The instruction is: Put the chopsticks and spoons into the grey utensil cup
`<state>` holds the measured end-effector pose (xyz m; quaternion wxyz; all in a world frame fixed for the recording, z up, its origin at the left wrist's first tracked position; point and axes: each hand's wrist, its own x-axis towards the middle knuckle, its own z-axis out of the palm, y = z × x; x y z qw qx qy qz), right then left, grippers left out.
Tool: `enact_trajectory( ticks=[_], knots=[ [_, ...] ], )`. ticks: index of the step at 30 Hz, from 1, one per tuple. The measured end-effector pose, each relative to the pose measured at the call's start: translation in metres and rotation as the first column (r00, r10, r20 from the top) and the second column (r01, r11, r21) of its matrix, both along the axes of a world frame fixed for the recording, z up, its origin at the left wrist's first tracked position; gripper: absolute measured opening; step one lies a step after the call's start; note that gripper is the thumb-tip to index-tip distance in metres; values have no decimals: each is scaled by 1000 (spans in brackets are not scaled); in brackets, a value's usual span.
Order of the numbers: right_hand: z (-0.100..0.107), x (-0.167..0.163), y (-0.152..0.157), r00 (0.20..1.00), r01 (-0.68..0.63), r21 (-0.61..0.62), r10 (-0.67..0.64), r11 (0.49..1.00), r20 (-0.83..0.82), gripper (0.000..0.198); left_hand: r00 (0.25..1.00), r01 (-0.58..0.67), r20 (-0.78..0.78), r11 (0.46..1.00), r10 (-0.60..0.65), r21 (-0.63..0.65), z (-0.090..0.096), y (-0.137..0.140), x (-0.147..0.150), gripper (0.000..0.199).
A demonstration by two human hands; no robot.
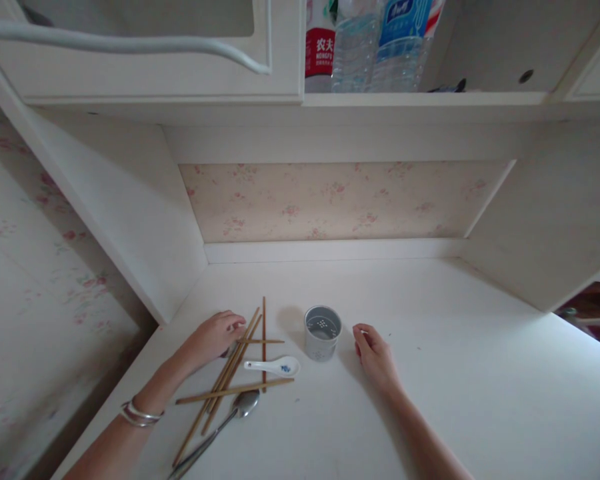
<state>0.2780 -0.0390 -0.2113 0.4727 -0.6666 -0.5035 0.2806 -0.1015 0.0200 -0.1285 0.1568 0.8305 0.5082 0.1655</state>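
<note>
My left hand (222,335) is at the upper left of a loose pile of wooden chopsticks (227,380), its fingers curled beside them. A small dark, shiny thing partly shows under that hand; what the fingertips hold is hidden. Across the pile lies another chopstick (240,391), and a redder one (264,320) points toward the back. A white ceramic spoon (283,366) with a blue pattern rests over the redder chopstick. In front lies a metal spoon (247,402). My right hand (375,353), loosely curled with nothing visible in it, rests right of a grey perforated metal cup (322,352), not touching it.
Everything lies on a white tabletop (430,400) between side panels. Overhead, a shelf holds plastic bottles (357,53), beside a cabinet door with a pale curved handle (130,43). Floral wallpaper (330,200) shows behind the desk and at left.
</note>
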Motion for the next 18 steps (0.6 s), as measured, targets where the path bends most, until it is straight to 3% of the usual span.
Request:
enact_trajectory(
  ticks=[4, 10, 14, 18],
  knots=[
    [4, -1, -1, 999, -29, 19, 29, 999, 28, 41, 963, 203, -177, 979, -204, -23, -5, -4, 15, 21],
    [6, -2, -4, 997, -59, 30, 58, 998, 42, 40, 940, 226, -267, 974, -212, 23, -17, 0, 31, 23],
    [6, -2, -4, 997, -59, 29, 58, 998, 55, 40, 958, 201, -232, 973, -170, 116, 1, 9, 38, 26],
    [9, -3, -4, 996, -63, 32, 62, 997, 59, 39, 997, 80, -46, 956, -69, 282, 39, 19, 50, 30]
  ],
)
